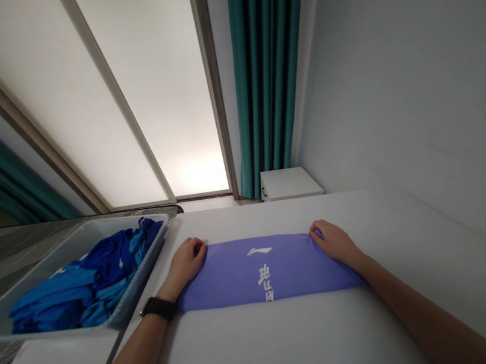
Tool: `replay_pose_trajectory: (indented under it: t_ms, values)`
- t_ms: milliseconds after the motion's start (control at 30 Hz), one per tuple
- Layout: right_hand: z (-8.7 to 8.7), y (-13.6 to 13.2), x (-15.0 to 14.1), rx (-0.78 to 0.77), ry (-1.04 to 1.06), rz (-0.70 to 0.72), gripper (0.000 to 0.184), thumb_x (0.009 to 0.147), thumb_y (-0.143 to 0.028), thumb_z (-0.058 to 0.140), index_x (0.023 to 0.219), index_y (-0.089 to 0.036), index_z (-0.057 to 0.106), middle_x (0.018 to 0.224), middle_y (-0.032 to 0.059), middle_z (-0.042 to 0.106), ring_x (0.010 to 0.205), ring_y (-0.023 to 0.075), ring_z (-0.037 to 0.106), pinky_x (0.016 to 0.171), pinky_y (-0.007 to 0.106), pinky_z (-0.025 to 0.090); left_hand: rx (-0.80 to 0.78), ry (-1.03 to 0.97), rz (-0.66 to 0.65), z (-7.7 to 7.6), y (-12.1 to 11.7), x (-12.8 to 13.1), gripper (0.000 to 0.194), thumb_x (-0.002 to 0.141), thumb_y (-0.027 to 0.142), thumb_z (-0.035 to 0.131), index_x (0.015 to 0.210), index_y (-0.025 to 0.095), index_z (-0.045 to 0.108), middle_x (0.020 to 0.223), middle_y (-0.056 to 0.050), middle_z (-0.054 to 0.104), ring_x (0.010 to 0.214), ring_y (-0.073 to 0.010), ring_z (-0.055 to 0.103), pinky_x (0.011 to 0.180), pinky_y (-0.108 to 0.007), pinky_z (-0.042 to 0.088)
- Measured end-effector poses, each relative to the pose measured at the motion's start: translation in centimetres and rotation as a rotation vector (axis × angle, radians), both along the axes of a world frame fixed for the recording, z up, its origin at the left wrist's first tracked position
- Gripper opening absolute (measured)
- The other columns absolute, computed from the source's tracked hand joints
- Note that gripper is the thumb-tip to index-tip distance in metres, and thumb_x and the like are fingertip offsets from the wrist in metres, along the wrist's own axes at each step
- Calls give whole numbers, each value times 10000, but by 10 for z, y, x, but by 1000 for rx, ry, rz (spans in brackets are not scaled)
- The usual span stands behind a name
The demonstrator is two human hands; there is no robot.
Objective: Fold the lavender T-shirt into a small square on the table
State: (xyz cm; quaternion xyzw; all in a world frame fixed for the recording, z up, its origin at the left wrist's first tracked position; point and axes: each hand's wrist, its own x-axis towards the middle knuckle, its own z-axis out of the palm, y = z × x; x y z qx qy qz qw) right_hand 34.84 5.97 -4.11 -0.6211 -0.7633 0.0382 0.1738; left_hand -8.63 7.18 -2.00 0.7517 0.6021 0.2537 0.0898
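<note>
Observation, single head view. A purple garment point(265, 270) lay on a white counter point(268, 348), folded into 1 long horizontal band, with its length running across the view. The band lay flat and nearly straight, and a white logo and 3 white printed characters faced up near its centre.

Both hands rested at the band's 2 ends. The left hand point(186, 268), with a black watch point(156, 308) on its wrist, was curled over the near-left end, its grip closed on the fabric at the end fold. The right hand point(333, 243) sat at the opposite end, its grip likewise closed on the cloth, with a little purple showing between its fingers. Pinch pressure could not be determined from this view. The hands were well apart, with the band stretched between them.

State of the work: 1 purple item was in band form on the counter, with its ends held, and no further fold lay across it. A grey plastic tub point(60, 261) stood just beside the left hand, at the counter's left side, holding a loose heap of blue garments point(78, 298). That heap was unfolded, and the number of items in it could not be counted.

Background: teal curtains point(266, 75), a frosted glass panel point(155, 85), a white cabinet point(291, 184) and a pale wall point(403, 61).
</note>
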Motion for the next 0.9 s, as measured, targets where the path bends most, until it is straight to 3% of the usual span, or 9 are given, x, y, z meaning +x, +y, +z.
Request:
replay_pose_trajectory:
  t_ms: [367, 667, 900]
  values:
    - [4, -8, -3, -23, -84, 0, 240, 964, -285, 377, 939, -182, 592, 968, 105, 658, 907, 234, 614, 825, 332, 425, 1, 65, -5, 2, -13, -1, 324, 906, 414, 382, 830, 187, 601, 850, -94, 629, 808, -242, 612, 776, -367, 470]
    - [3, -46, 4, -10, -44, 22, 309, 980, -329, 311, 914, -200, 584, 949, 105, 651, 896, 236, 599, 840, 338, 415, -18, 44, -28, 2, -56, -2, 275, 911, 394, 400, 839, 205, 586, 851, -81, 631, 808, -245, 616, 754, -364, 473]
    - [24, -34, 10, -226, 178, 41, 278, 937, -341, 348, 822, -215, 567, 830, 56, 666, 794, 208, 615, 749, 315, 432, -143, 207, -79, 26, -54, -3, 247, 911, 353, 416, 856, 197, 599, 872, -79, 640, 809, -240, 619, 758, -355, 446]
